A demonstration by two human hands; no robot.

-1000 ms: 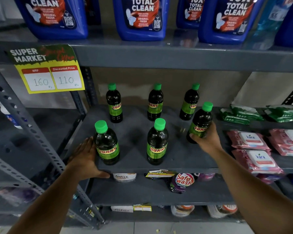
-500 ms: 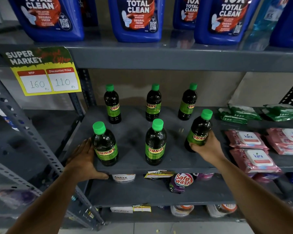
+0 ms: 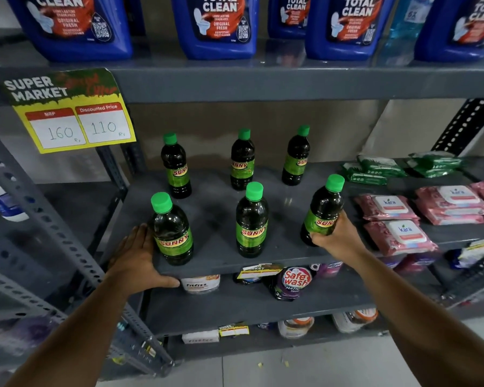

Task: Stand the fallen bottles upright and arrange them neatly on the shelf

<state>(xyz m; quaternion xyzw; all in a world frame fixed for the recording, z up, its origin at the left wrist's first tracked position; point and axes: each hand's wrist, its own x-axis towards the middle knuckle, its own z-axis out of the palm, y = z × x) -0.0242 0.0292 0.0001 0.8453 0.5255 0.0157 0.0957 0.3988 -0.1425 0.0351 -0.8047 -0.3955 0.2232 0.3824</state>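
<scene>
On the grey shelf [image 3: 215, 258] all six bottles stand; right hand [image 3: 337, 237] grip clamps the tilted front-right bottle [image 3: 323, 210] beside the wipes, left hand [image 3: 136, 256] splayed flat.

Grey shelf [image 3: 215, 216]: six bottles [image 3: 251, 222], wipe packs [image 3: 397, 236].

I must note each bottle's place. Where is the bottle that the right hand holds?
In the head view, the bottle in the right hand is at the front right of the shelf, beside the pink wipes packs.
</scene>
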